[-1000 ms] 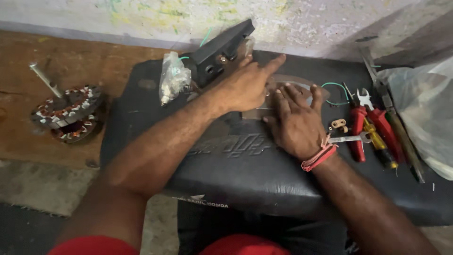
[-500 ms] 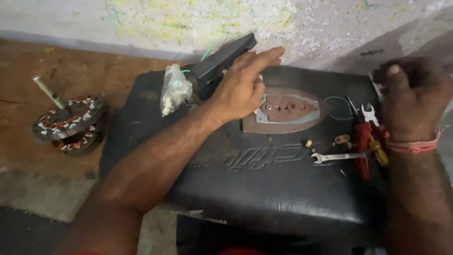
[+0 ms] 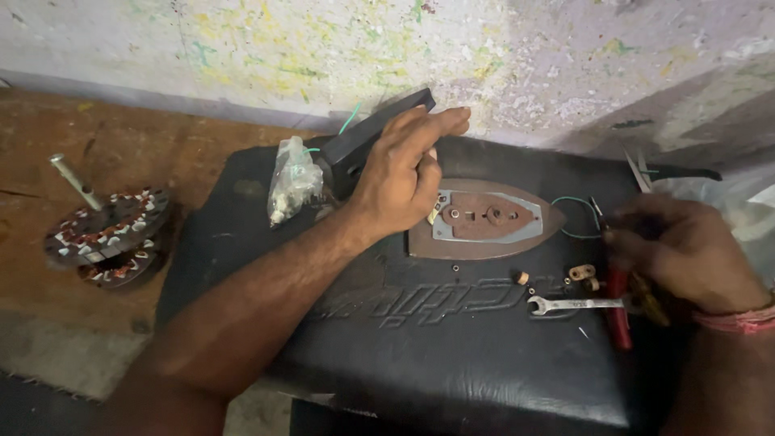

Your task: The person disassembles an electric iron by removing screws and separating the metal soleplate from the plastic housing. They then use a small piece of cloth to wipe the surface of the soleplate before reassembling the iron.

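Observation:
My left hand lies over the end of a black plastic cover that leans against the wall, fingers wrapped on it. Just right of it a brown iron soleplate with a grey metal plate lies flat on a black cushion. My right hand is blurred at the right edge, fingers curled over red-handled pliers. A small spanner lies beside the pliers, apart from the soleplate.
A clear bag of small parts sits left of the cover. A wound motor stator with a shaft rests on the wooden floor at left. Loose bushings, a green wire and a white plastic bag are at right.
My right hand left the soleplate, rose to the right, and has now come down on the pliers. My left hand stayed on the black cover.

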